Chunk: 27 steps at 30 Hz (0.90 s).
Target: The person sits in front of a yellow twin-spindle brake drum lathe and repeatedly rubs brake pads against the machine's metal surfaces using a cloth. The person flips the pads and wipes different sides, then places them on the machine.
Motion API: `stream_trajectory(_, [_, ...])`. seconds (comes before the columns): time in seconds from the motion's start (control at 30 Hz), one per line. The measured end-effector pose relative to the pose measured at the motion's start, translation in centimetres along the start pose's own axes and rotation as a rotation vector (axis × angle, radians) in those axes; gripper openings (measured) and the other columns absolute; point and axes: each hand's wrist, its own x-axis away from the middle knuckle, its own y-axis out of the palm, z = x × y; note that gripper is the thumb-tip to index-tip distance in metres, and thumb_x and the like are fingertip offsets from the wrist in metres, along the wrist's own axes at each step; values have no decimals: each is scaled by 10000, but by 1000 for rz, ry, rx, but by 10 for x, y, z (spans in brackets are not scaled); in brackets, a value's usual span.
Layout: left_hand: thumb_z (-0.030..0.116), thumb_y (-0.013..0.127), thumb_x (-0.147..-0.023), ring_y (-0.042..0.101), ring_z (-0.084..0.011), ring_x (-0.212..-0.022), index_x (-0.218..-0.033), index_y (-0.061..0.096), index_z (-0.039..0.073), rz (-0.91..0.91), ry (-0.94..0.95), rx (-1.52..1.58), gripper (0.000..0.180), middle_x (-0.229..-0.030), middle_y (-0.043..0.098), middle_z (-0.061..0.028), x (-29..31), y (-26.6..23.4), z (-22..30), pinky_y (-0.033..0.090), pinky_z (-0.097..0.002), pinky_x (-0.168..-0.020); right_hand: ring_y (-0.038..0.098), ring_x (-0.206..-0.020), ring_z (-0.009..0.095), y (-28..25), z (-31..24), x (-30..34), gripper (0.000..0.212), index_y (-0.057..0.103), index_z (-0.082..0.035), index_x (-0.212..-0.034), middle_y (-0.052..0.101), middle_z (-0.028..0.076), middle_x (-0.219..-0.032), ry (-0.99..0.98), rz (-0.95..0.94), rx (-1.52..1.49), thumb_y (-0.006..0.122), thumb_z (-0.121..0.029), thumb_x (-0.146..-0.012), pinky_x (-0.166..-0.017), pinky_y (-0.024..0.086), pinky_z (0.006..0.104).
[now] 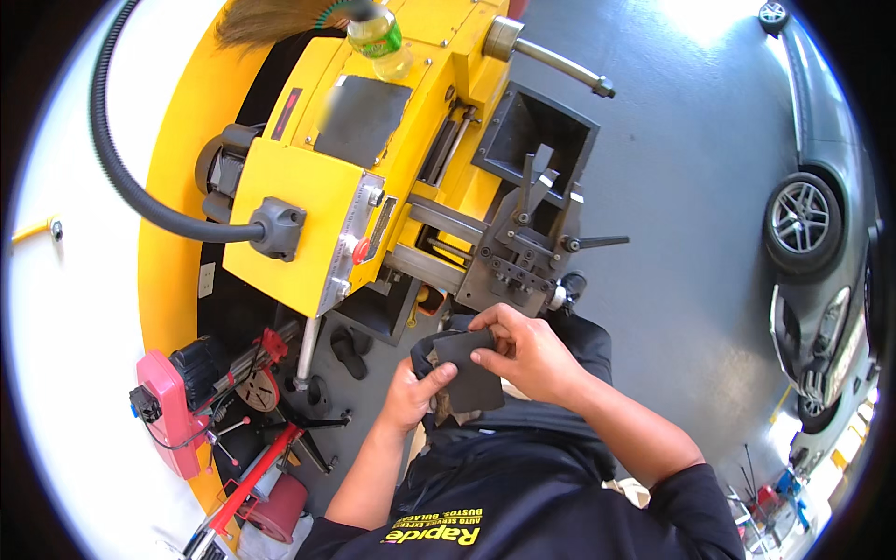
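Observation:
In front of my lap, a dark grey, thin sheet that looks like sandpaper is held between both hands. My left hand grips its left side, thumb on top, together with a crumpled dark and tan cloth underneath. My right hand pinches the sheet's upper right edge between thumb and fingers. Just beyond my hands stands a yellow lathe-like machine, its dark metal tool carriage nearest to me. The underside of the sheet is hidden.
A clear bottle with a green label and a broom head are at the machine's top. A black hose runs into its control box. At lower left are a red machine and red stand. A grey car is parked at right.

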Motion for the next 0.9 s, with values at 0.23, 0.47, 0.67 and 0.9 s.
stream_trajectory(0.23, [307, 679, -1137, 751, -204, -1138, -1385, 711, 17, 366, 74, 320, 383, -1290, 773, -84, 5, 8, 13, 592, -386, -1037, 600, -882, 101, -61, -65, 73, 313, 640, -66, -1378, 613, 30, -948, 15, 144, -11, 690, -76, -1069, -811, 521, 320])
stream_trajectory(0.47, [335, 690, -1129, 764, -251, -1162, -1407, 660, -13, 508, 139, 494, 447, -1305, 765, -133, 8, 80, 20, 608, -421, -1040, 712, -1066, 110, -150, -55, 70, 309, 615, 11, -1370, 753, 81, -1166, -60, 102, -183, 691, -35, -1074, -955, 578, 287])
stream_trajectory(0.67, [416, 683, -1130, 755, -199, -1096, -1320, 701, -1, 531, 214, 516, 458, -1259, 773, -118, 11, 200, 2, 579, -358, -1020, 691, -917, 76, -175, -38, 63, 283, 634, -11, -1300, 759, 41, -1051, -52, -180, -126, 753, -33, -1044, -817, 561, 259])
stream_trajectory(0.9, [256, 778, -1064, 733, -130, -1029, -1356, 728, -32, 381, 189, 195, 413, -1164, 801, -64, 8, 285, -2, 579, -317, -977, 636, -800, 75, -187, -19, 55, 320, 659, 8, -1248, 744, 43, -961, -134, -239, 193, 808, -131, -1002, -751, 534, 273])
